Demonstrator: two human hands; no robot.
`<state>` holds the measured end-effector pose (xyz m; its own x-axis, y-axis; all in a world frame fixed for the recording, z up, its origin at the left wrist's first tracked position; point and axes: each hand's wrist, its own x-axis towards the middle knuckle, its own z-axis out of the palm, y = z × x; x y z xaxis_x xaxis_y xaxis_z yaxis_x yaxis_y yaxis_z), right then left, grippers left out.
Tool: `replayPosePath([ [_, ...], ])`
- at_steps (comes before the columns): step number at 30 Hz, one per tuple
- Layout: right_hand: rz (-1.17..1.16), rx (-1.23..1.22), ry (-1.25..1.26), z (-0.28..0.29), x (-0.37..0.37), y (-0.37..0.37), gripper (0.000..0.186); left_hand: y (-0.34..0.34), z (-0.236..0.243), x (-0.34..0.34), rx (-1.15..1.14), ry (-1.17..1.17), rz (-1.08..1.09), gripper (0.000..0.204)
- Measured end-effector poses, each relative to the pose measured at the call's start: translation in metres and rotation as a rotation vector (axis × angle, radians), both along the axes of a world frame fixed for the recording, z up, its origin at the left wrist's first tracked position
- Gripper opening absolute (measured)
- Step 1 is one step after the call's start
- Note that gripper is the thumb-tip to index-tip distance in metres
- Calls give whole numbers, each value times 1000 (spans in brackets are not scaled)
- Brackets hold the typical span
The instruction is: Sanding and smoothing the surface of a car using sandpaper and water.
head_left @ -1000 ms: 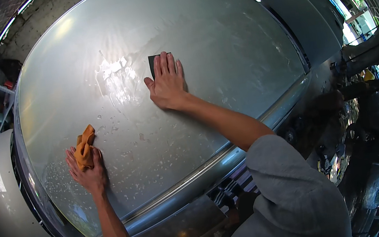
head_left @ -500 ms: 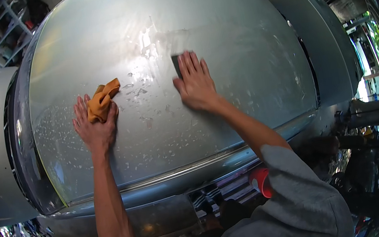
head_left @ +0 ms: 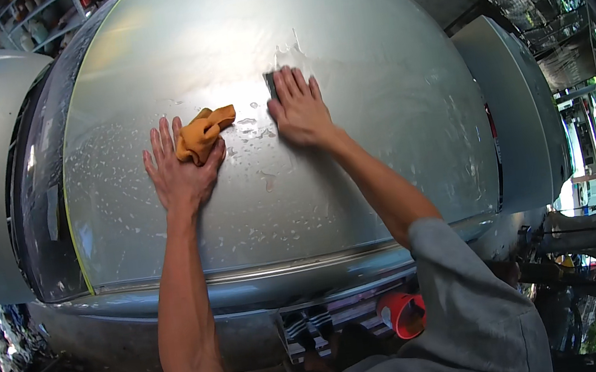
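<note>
A broad silver-grey car roof [head_left: 377, 152], wet with drops and milky spots, lies under both hands. My left hand [head_left: 183, 178] rests on it at the left, fingers spread. A crumpled orange cloth [head_left: 201, 137] is tucked between its thumb and fingers, hiding part of the hand. Farther right, my right hand [head_left: 303, 113] lies flat, pressing a dark sheet of sandpaper [head_left: 270, 85] to the roof. Only the sheet's left edge shows past the fingers. Water drops [head_left: 251, 133] gather between the two hands.
Yellowish tape [head_left: 76, 240] runs along the roof's left edge by the dark glass. A red bucket [head_left: 390, 316] stands below on a slatted platform [head_left: 352, 302], beside my feet in striped footwear. Shelves [head_left: 35, 21] with containers stand at the far left.
My right hand has slid left over the roof with the sandpaper, closer to the drops. My left hand and the orange cloth keep nearly the same place on the roof; the view has shifted.
</note>
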<state>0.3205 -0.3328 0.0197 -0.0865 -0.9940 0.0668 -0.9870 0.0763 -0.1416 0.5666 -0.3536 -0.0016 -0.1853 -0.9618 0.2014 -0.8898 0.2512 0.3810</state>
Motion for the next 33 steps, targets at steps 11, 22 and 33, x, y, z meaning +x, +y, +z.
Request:
replayPosePath([
  [11, -44, -6, 51, 4, 0, 6, 64, 0, 3, -6, 21, 33, -9, 92],
  [22, 202, -24, 52, -1, -17, 33, 61, -1, -2, -1, 1, 27, 0, 92],
  [33, -21, -130, -22, -16, 27, 66, 63, -3, -3, 13, -75, 148, -24, 106],
])
